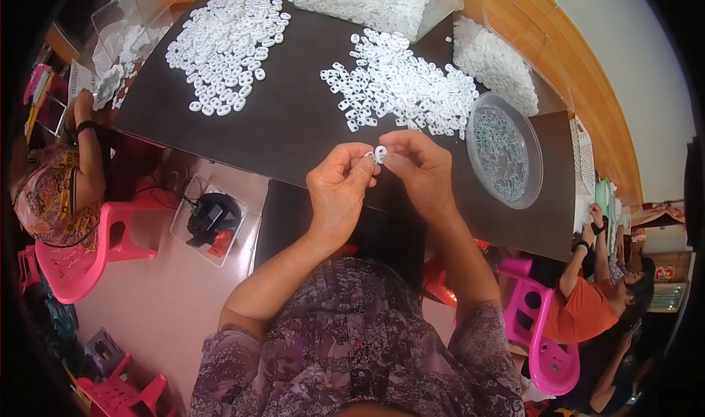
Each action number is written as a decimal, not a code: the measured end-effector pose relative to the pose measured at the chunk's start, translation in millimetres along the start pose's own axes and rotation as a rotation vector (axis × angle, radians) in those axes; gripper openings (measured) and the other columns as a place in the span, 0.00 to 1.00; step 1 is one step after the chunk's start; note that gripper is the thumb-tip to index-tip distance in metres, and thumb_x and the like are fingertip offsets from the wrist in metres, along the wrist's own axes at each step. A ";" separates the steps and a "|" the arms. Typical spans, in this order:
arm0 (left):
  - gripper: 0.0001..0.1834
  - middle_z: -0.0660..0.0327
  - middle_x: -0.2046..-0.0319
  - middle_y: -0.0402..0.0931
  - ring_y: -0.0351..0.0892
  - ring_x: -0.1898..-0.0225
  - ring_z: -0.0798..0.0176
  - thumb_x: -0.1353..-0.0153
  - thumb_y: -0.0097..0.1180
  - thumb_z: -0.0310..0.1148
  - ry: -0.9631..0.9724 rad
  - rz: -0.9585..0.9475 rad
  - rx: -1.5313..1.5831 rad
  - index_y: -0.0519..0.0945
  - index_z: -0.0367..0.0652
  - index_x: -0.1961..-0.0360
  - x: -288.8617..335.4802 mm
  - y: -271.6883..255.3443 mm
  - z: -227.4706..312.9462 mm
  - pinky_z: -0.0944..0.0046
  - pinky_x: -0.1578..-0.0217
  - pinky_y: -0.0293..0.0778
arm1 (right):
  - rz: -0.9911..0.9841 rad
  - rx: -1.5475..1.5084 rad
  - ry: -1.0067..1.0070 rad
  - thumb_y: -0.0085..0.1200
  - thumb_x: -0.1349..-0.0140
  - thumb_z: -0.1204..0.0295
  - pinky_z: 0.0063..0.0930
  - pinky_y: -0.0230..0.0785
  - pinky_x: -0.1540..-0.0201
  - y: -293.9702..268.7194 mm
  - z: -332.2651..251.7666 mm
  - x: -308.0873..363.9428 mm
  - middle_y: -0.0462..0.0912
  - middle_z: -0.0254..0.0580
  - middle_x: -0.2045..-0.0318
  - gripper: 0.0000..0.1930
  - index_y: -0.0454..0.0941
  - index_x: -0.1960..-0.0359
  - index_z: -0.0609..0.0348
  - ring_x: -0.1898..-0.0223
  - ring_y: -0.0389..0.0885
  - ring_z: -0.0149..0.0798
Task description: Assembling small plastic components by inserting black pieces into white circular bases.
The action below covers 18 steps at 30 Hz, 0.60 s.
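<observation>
Just past the near edge of the dark table (pixel 294 134), my two hands meet fingertip to fingertip. My right hand (pixel 426 169) pinches a small white plastic oval piece (pixel 380 152) with a hole in it. Closed against it is my left hand (pixel 336 189), thumb and forefinger on a tiny white piece (pixel 369 155), mostly hidden by the fingers. The two pieces touch or nearly touch; I cannot tell if they are joined. Beyond my hands lies a pile of small white plastic pieces (pixel 404 86). Farther left is a pile of larger white ovals (pixel 228 46).
Right of my hands, a round clear tray (pixel 534 185) holds small metal parts (pixel 499 149). Clear bins of white pieces (pixel 360 2) stand at the back. Co-workers sit at both sides, near pink chairs (pixel 81 266). A plastic box (pixel 209 222) with black objects is below left.
</observation>
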<state>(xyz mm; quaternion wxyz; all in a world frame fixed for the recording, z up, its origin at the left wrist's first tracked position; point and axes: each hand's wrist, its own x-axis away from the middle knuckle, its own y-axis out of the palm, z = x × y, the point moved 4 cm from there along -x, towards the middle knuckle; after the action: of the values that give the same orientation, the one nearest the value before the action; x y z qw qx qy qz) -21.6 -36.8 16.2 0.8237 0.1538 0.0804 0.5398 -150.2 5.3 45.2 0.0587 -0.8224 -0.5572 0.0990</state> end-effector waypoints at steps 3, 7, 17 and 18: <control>0.07 0.63 0.73 0.78 0.74 0.75 0.76 0.38 0.52 0.25 -0.035 -0.032 0.017 0.77 0.33 0.62 -2.3 0.5 -0.2 0.79 0.78 0.67 | -0.015 0.021 -0.006 0.52 0.46 0.86 0.17 0.68 0.60 -2.8 -1.7 0.1 0.79 0.34 0.69 0.10 0.79 0.63 0.65 0.66 0.76 0.24; 0.07 0.62 0.73 0.78 0.74 0.75 0.76 0.38 0.52 0.24 -0.042 -0.052 0.031 0.77 0.33 0.61 -3.3 1.5 -1.4 0.78 0.78 0.68 | -0.025 0.071 -0.064 0.52 0.46 0.85 0.18 0.67 0.61 -1.9 -0.7 -0.6 0.79 0.35 0.70 0.09 0.79 0.64 0.65 0.66 0.76 0.25; 0.11 0.61 0.74 0.78 0.75 0.75 0.75 0.38 0.52 0.25 -0.033 -0.099 0.050 0.76 0.32 0.56 -7.9 3.3 0.7 0.77 0.77 0.69 | -0.020 0.179 -0.111 0.51 0.45 0.84 0.19 0.68 0.63 -3.3 -2.8 -3.4 0.79 0.37 0.71 0.05 0.78 0.67 0.66 0.68 0.77 0.26; 0.11 0.61 0.74 0.79 0.75 0.76 0.74 0.38 0.52 0.25 -0.034 -0.102 0.044 0.76 0.32 0.56 -8.3 4.1 1.0 0.77 0.77 0.70 | -0.017 0.178 -0.111 0.51 0.45 0.84 0.19 0.68 0.63 -2.9 -5.3 -2.6 0.79 0.37 0.71 0.05 0.78 0.67 0.66 0.68 0.77 0.26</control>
<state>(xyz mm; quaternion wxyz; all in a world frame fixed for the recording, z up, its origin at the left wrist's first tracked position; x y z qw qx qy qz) -28.2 -43.0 18.3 0.8478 0.1768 0.0862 0.4925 -152.5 4.0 51.2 0.1014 -0.8023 -0.5557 0.1930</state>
